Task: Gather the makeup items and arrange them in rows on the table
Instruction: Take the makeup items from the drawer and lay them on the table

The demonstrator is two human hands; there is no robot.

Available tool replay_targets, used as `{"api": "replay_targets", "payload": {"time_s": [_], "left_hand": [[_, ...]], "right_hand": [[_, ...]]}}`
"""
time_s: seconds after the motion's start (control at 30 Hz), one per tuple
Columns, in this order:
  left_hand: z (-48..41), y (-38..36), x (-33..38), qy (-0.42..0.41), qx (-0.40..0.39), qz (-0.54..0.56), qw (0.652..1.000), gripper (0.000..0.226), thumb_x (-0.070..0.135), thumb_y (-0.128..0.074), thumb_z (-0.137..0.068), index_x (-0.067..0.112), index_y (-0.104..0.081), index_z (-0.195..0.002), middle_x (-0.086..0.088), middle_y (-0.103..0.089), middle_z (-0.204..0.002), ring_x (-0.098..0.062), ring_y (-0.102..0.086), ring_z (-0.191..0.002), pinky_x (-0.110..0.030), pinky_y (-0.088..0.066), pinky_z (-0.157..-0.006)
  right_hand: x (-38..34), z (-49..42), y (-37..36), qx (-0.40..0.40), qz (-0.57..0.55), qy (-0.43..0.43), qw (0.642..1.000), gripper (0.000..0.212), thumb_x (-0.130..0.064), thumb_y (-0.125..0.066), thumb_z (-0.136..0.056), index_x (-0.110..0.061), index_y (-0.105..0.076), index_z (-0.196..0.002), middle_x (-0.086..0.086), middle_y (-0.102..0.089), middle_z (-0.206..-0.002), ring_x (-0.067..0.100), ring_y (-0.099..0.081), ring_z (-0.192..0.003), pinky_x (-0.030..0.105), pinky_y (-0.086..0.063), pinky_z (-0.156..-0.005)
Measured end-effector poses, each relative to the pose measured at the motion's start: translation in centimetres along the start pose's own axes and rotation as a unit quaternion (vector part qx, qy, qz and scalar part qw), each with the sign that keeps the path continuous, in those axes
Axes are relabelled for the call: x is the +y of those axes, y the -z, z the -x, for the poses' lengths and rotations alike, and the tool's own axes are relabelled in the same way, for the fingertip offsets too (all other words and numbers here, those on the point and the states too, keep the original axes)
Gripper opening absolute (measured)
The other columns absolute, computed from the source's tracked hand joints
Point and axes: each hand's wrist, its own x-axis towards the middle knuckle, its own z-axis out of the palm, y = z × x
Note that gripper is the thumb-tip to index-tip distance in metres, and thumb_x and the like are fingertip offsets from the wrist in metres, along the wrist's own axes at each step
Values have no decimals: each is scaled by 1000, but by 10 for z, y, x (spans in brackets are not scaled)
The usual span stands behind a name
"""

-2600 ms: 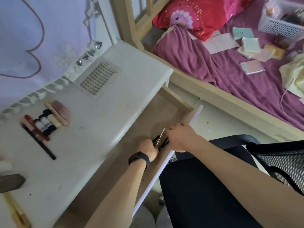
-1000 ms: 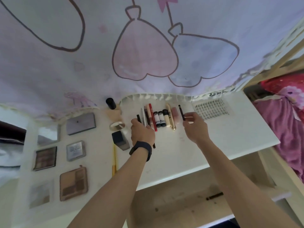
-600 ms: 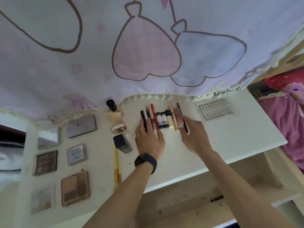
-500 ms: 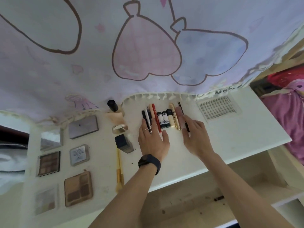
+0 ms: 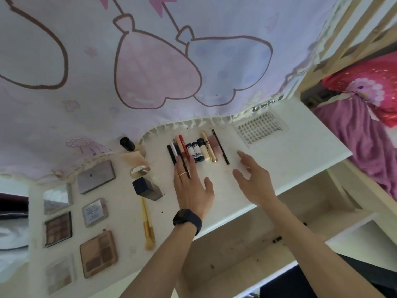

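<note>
From the head view, the row of makeup sticks (image 5: 197,149) lay side by side at the back of the white worktop (image 5: 287,160), their far ends just short of the frilled hem of the printed cloth (image 5: 150,61). It ran from a thin black stick through white, peach and red pencils, two black-and-white tubes, a cream tube and a gold one, to a pink tube and a long black pencil (image 5: 220,147) at the right end.

The left hand (image 5: 191,186), with a ring and a black watch (image 5: 187,219), lay flat, its fingers straight and spread, the tips on the near ends of the leftmost sticks. The right hand (image 5: 253,179) hung just right of the row with fingers loose and apart, holding nothing; I could not tell whether it touched the surface.

Left of the row stood a dark bottle (image 5: 146,188) and a round gold compact (image 5: 139,171), with a gold brush (image 5: 148,224) lying near the front. Further left, palettes (image 5: 98,252) sat in two columns.

Bare white surface stretched from the black pencil to the lash tray (image 5: 261,130) and on to the right corner. The front edge passed under both forearms, and below it a wooden drawer (image 5: 257,244) stood pulled open. A bed with a red pillow (image 5: 365,82) lay beyond the right edge.
</note>
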Motion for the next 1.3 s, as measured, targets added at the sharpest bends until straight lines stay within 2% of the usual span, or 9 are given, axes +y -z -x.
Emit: {"api": "replay_targets", "payload": {"time_s": [0.1, 0.17, 0.27, 0.33, 0.43, 0.67, 0.97, 1.23, 1.3], "left_hand": [[38, -11, 9, -141, -11, -23, 990, 76, 39, -54, -95, 22, -16, -159, -8, 5, -167, -25, -2, -154, -38, -9, -123], [58, -26, 14, -223, -52, -51, 972, 74, 41, -51, -96, 23, -15, -159, -7, 2, -167, -25, -3, -154, -41, -10, -122], [74, -47, 19, -312, -92, -96, 941, 70, 43, -48, -96, 20, -22, -157, -7, -6, -167, -27, -9, -153, -48, -14, -122], [76, -56, 22, -343, -102, -132, 924, 68, 44, -42, -98, 19, -22, -158, -6, -8, -166, -26, -9, -153, -52, -16, -122], [75, -65, 21, -347, -99, -175, 916, 67, 41, -40, -101, 19, -15, -159, -3, -6, -167, -23, -6, -153, -54, -19, -121], [77, -66, 20, -348, -88, -231, 904, 87, 47, -47, -91, 18, -4, -160, -6, -2, -167, -25, -7, -154, -54, -13, -122], [79, -60, 29, -326, -124, -290, 891, 96, 54, -50, -90, 16, 4, -159, -5, 11, -166, -24, 8, -153, -55, -6, -123], [78, -55, 31, -326, -149, -291, 887, 104, 50, -59, -86, 16, 7, -159, -3, 11, -167, -23, 10, -153, -53, -6, -123], [77, -53, 29, -339, -143, -276, 888, 102, 47, -61, -86, 15, 2, -159, -3, 7, -167, -23, 6, -154, -52, -8, -123]], "right_hand": [[23, 53, 30, 85, -76, -25, 993, 34, -27, -64, -97, -48, -60, -123, -28, -67, -117, -5, -63, -106, 17, -53, -90], [49, 86, 47, 90, -66, -68, 991, 26, -32, -62, -94, -52, -62, -111, -30, -68, -108, -10, -63, -99, 15, -51, -81], [100, 114, 63, 4, 74, -109, 991, 23, -30, -57, -98, -40, -66, -116, -18, -69, -114, -3, -59, -99, 24, -48, -83], [128, 119, 66, -88, 234, -114, 962, 29, -27, -47, -103, -28, -65, -126, -7, -66, -123, 14, -53, -115, 32, -46, -93], [149, 114, 68, -190, 388, -119, 894, 35, -28, -41, -100, -28, -59, -130, -4, -61, -128, 25, -44, -129, 37, -36, -107], [151, 77, 52, -341, 458, -162, 805, 39, -29, -51, -98, -24, -55, -136, 4, -48, -144, 29, -35, -137, 45, -28, -115], [164, 71, 41, -333, 474, -177, 796, 54, -21, -51, -92, -22, -47, -146, 7, -34, -157, 30, -21, -147, 45, -23, -115], [160, 68, 44, -345, 481, -166, 789, 33, -32, -52, -95, -28, -58, -128, 0, -49, -142, 28, -30, -143, 43, -16, -119], [157, 68, 47, -346, 473, -151, 796, 11, -25, -55, -95, -23, -58, -105, -1, -55, -125, 24, -45, -130, 40, -25, -115]]}}
